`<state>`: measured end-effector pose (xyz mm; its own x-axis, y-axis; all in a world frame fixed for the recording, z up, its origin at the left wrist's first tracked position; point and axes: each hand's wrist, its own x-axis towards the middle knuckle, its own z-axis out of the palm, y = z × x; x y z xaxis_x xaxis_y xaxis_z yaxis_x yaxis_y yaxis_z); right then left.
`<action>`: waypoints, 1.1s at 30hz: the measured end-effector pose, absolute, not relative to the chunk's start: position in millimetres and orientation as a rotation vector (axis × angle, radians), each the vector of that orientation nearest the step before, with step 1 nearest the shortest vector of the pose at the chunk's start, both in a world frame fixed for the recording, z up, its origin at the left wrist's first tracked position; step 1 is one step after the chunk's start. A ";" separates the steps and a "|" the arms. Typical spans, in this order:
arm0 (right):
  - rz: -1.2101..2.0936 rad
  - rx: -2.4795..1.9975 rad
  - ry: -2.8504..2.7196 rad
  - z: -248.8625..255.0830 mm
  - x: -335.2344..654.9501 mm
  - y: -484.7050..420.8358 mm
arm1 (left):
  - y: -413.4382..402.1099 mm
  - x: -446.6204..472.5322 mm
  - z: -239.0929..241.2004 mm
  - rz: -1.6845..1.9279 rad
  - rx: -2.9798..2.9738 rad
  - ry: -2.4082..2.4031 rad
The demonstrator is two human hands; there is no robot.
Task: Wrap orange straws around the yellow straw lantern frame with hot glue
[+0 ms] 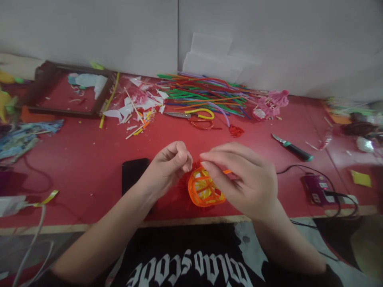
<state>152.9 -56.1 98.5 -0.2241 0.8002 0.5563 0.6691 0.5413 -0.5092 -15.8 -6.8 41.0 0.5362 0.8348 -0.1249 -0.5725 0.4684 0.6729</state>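
Note:
An orange and yellow cage-like craft piece (205,190) made of bent strips hangs just above the red table (89,159), near its front edge. My left hand (170,163) is curled with its fingertips pinched at the piece's upper left. My right hand (242,179) reaches over the piece from the right, fingers together, pinching its top where an orange strip sticks out. Some red fluffy material lies under the piece.
A black phone (133,173) lies left of my hands. Behind are yellow-handled scissors (194,115), a pile of coloured strips (203,93), paper scraps (134,107), a wooden frame (66,89) and pink craft bits (269,104). A utility knife (295,148) and power strip (321,190) lie right.

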 end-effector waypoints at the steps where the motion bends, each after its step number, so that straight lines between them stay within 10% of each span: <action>1: 0.190 -1.161 -1.979 99.7 148.7 -53.7 | -7.4 -15.8 42.9 0.888 0.623 0.478; 33: 0.124 -1.006 -2.081 105.7 144.3 -39.4 | -9.1 -23.1 44.5 0.791 0.684 0.492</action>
